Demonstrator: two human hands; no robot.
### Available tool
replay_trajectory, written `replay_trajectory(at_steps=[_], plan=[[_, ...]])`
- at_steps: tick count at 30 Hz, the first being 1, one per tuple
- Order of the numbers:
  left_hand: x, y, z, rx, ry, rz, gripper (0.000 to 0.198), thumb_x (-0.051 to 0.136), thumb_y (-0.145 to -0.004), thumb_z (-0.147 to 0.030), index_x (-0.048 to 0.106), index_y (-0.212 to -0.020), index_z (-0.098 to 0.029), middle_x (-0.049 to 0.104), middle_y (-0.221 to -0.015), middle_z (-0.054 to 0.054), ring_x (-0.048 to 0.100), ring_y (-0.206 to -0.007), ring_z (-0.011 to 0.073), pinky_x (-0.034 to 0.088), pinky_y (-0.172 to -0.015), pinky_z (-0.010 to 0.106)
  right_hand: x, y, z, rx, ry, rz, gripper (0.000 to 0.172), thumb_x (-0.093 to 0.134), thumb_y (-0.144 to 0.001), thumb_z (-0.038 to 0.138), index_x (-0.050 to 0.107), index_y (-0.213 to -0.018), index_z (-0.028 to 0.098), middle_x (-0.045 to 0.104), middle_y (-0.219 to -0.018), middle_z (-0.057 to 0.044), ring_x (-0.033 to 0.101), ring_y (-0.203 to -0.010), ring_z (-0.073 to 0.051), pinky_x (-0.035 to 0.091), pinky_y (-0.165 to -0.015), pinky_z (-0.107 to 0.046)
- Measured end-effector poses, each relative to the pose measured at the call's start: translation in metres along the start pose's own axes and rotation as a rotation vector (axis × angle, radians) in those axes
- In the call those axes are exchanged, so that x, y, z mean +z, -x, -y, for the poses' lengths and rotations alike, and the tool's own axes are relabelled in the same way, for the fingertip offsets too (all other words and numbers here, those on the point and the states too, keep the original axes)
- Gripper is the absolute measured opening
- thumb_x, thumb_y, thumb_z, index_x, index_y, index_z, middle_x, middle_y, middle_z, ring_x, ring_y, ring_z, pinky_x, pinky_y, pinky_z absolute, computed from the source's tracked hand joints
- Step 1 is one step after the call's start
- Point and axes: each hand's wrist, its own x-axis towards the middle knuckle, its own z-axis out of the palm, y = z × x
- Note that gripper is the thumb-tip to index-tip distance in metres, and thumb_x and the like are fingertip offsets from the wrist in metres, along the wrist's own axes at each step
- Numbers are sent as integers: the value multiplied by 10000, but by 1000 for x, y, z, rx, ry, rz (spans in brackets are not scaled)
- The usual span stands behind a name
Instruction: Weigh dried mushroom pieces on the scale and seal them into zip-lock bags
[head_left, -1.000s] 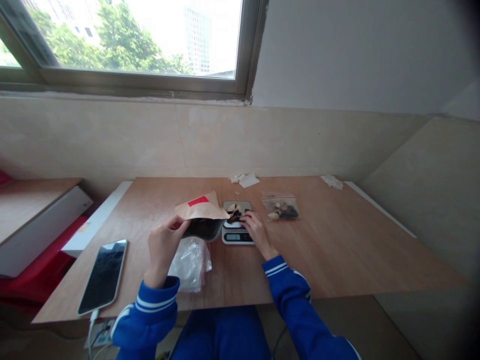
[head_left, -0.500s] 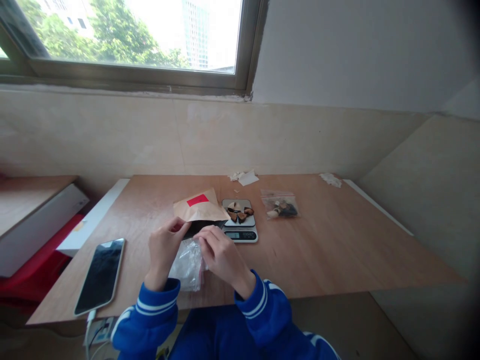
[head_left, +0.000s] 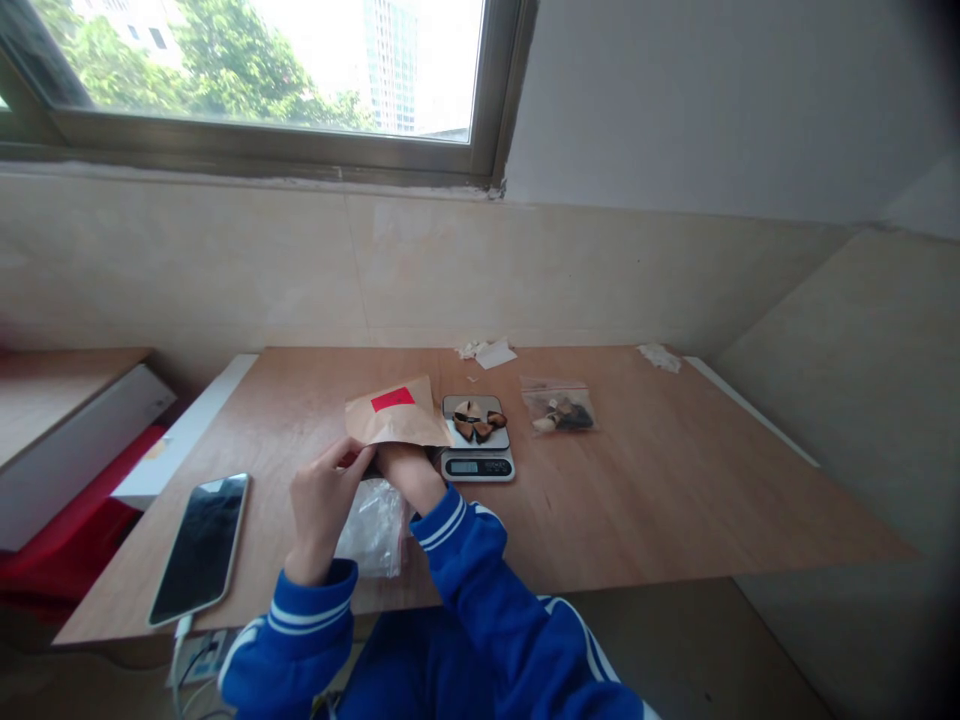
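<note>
A brown paper bag point(head_left: 401, 421) with a red label lies on the table, its mouth facing me. My left hand point(head_left: 328, 505) pinches the upper edge of that mouth between thumb and fingers. Inside the opening is my right hand point(head_left: 414, 476); its fingers are hidden by the paper. Beside the bag stands a small digital kitchen scale point(head_left: 480, 467), with several dark brown and pale dried pieces point(head_left: 474, 424) on its plate. Under my wrists lie clear plastic zip bags point(head_left: 373, 530).
A zip bag with mixed dark and pale pieces point(head_left: 561, 408) lies right of the scale. At the left edge is a smartphone point(head_left: 201, 548) with a white charging cable point(head_left: 180, 650). Crumpled white paper point(head_left: 491, 353) sits by the wall.
My right hand has moved from in front of the bag's mouth forward into it. My left hand keeps its hold on the edge.
</note>
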Motion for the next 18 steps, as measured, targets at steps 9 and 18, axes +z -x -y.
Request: replay_trajectory(at_steps=[9,18], plan=[[4,1,-3,40,45,-20,240,577,-828,-399,682,-702,-225,699,-696,-13,618,-614,127,398,-591,218,16,20,-12,38,2,-107,415,448,-953,122,467,-1366,80,475,-1426,-176,430,-1338,-297,297,-1154,-437],[2,0,-6,44,61,-31,231,584,-828,-396,685,-709,-226,691,-693,-19,608,-598,118,409,-587,214,14,21,-2,160,20,-121,411,424,-916,17,506,-1317,53,546,-1352,-191,470,-1294,-353,322,-1119,-516]])
